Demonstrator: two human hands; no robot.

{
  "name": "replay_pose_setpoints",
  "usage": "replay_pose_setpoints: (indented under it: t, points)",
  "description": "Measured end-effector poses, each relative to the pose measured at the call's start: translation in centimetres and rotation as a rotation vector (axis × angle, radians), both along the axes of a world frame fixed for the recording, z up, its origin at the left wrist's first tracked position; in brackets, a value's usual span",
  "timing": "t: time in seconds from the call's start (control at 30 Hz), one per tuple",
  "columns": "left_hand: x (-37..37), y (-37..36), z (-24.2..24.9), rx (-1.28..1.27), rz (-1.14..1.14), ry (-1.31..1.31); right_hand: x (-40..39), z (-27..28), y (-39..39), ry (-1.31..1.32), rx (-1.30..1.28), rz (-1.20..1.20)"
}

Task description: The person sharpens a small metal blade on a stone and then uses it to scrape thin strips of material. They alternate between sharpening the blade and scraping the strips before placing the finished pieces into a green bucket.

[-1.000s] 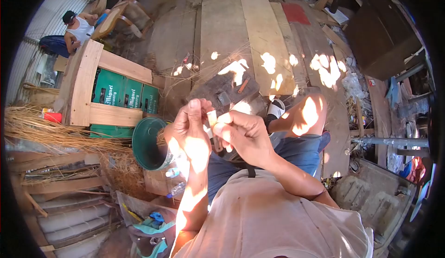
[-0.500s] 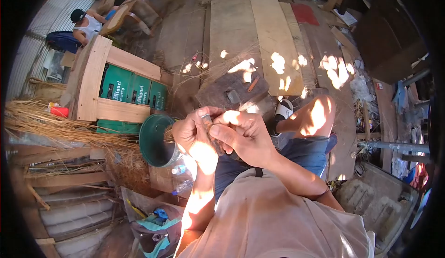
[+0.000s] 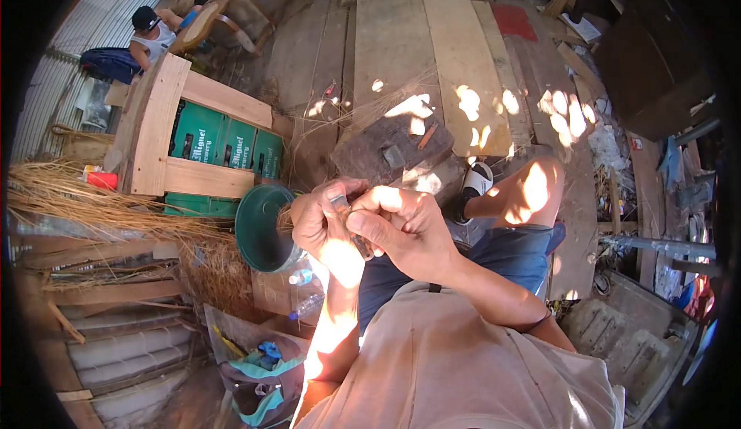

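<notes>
My left hand (image 3: 328,224) is closed round a narrow, dark, worn tool (image 3: 340,204), held upright in front of my chest. Against the same tool, my right hand (image 3: 405,224) has its fingers curled and its thumb pressed in. Whether anything small or thin lies between the right fingers is too small to tell. Just beyond both hands is a dark wooden block (image 3: 374,153) with a small metal piece (image 3: 394,157) and a rusty strip (image 3: 427,137) on it.
A green bucket (image 3: 266,236) stands left of my hands. Green crates (image 3: 202,140) sit behind a wooden frame (image 3: 208,177), near long dry fibres (image 3: 100,205). A person (image 3: 154,37) is at the far left. Bottles (image 3: 307,305) and an open bag (image 3: 258,367) lie lower left.
Both hands stay together on the tool, with small shifts of the fingers. The surroundings have moved slightly to the right in view. The person at the far left has moved their head and arm slightly.
</notes>
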State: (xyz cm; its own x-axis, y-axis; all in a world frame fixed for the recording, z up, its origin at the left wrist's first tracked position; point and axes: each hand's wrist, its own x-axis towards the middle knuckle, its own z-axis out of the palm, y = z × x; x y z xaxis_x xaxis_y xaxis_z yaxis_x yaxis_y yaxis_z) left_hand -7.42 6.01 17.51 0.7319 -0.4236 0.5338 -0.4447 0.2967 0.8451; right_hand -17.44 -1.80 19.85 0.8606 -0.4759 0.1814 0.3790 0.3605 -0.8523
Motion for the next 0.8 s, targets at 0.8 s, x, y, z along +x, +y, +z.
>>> replay_pose_setpoints:
  t: [0.8]
  points:
    - [0.24, 0.54, -0.26, 0.065, 0.084, -0.044, 0.36, -1.13, 0.50, -0.036, -0.006, 0.007]
